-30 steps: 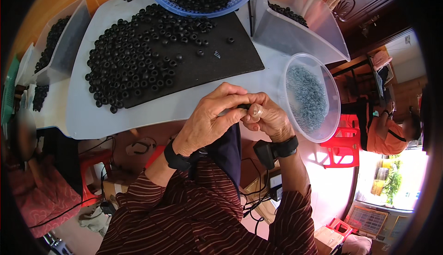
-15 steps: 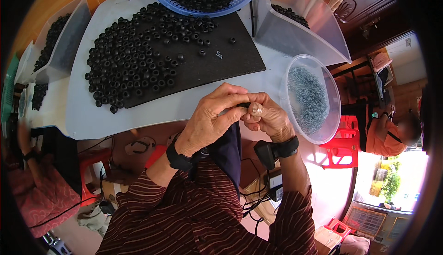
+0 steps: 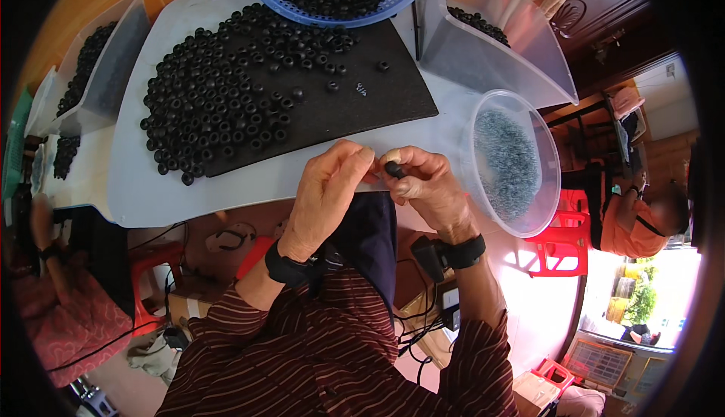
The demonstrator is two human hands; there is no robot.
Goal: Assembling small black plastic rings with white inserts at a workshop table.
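Between the thumb and fingers of my right hand (image 3: 429, 190) is a small black ring-shaped part (image 3: 393, 169), held just past the table's front edge. My left hand (image 3: 325, 198) is beside it, thumb and forefinger pinched together; whatever they hold, if anything, is too small to make out. Beyond my hands lies a black mat (image 3: 340, 119), its left part covered by a heap of similar black parts (image 3: 219, 100). A few tiny silvery pieces (image 3: 361, 89) lie on its bare part. Right of my right hand, a clear round tub (image 3: 553, 168) holds many tiny blue-grey pieces (image 3: 506, 164).
A blue plastic basket (image 3: 332, 21) of black parts stands at the back of the white table (image 3: 174, 209). Clear bins (image 3: 491, 62) with more black parts flank it. Red stools (image 3: 563, 243) stand at the right. One person (image 3: 638, 224) is at far right, another (image 3: 68, 304) at left.
My hands have come apart a little. The black part now shows in my right hand's fingers, and my left hand has drawn slightly to the left.
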